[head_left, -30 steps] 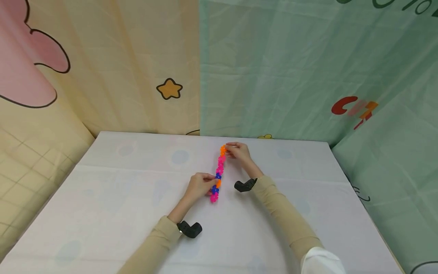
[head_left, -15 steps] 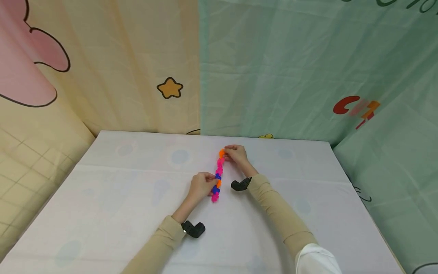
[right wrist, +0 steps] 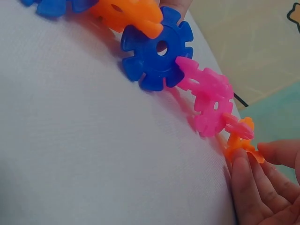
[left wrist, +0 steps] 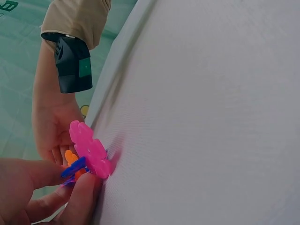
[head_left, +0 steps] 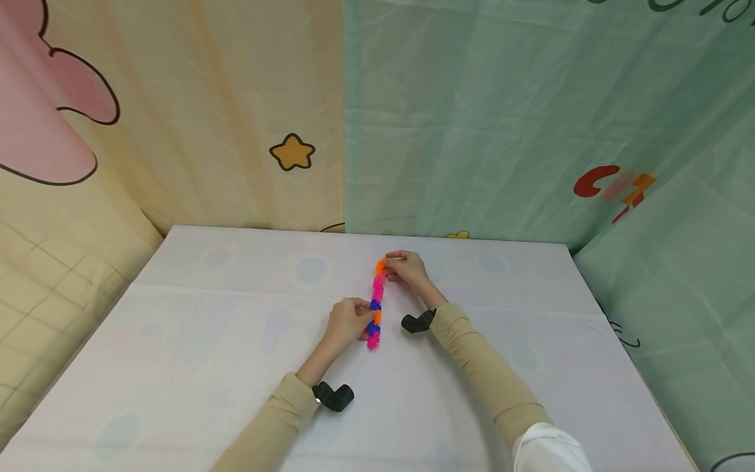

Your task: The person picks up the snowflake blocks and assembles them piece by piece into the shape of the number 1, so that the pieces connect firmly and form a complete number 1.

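Several notched plastic snowflake discs are slotted edge to edge into a chain (head_left: 378, 286) that runs away from me over the table's middle. My left hand (head_left: 345, 324) pinches the chain's near part, around its blue and orange discs. At the near end, a pink disc (left wrist: 91, 149) stands out beyond the left fingers in the left wrist view. My right hand (head_left: 409, 267) pinches the orange disc (right wrist: 241, 140) at the far end between thumb and fingers. Between the hands, a blue disc (right wrist: 150, 70) and pink discs (right wrist: 213, 101) show in the right wrist view.
A white cloth with pale spots covers the table (head_left: 194, 367). Behind its far edge hang a beige curtain (head_left: 206, 131) and a green curtain (head_left: 460, 131). Each wrist wears a black camera, such as the left one (head_left: 333, 397).
My right hand has drawn slightly nearer and to the left, bringing the chain's far end with it. The left hand has barely shifted and keeps its pinch.
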Tool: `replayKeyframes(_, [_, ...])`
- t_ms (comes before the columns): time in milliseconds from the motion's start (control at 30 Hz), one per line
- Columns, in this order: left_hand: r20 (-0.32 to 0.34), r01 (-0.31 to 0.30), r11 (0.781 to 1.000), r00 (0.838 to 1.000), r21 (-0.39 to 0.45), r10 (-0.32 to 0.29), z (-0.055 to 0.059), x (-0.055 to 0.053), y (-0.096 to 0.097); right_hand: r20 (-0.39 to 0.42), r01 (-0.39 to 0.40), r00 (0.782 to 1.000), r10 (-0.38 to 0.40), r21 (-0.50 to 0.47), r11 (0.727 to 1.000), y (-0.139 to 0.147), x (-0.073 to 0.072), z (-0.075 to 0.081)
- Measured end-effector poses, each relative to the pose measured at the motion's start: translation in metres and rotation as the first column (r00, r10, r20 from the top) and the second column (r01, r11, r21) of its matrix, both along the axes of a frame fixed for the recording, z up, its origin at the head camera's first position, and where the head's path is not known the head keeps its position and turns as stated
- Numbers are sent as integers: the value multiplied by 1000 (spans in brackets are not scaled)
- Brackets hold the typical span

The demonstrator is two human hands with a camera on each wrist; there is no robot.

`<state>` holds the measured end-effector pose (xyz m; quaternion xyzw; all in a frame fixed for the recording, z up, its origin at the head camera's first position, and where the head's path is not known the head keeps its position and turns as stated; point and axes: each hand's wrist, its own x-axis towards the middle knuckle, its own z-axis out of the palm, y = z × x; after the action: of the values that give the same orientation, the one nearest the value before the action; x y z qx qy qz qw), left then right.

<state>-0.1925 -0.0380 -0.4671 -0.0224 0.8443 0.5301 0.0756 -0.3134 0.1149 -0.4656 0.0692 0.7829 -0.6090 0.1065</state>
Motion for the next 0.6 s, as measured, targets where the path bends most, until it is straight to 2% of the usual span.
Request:
replayKeyframes(300, [-10,0,1000,1000,-10,0,-1,1,-1,-34,-103,994,106,68,992,6,1,1])
replayKeyframes(367, [-33,18,999,999,-46,-19,1,2,-3,-65,-135,988,143,122,983,15,2,5])
replayKeyframes(433, [-87,32,993,995,-118,-42,6,1,-10,-124,-157,975,183,197,968,29,5,12])
replayKeyframes(500, [-167,33,973,983,-228,-72,12,-3,-25,-219,-148,951,216,290,946,48,9,20])
replayKeyframes(533, [-218,24,958,972,-287,-90,16,-6,-34,-274,-129,934,229,339,932,58,11,24])
replayKeyframes(600, [-326,-7,920,936,-392,-131,22,-13,-59,-364,-81,896,253,427,901,78,15,32])
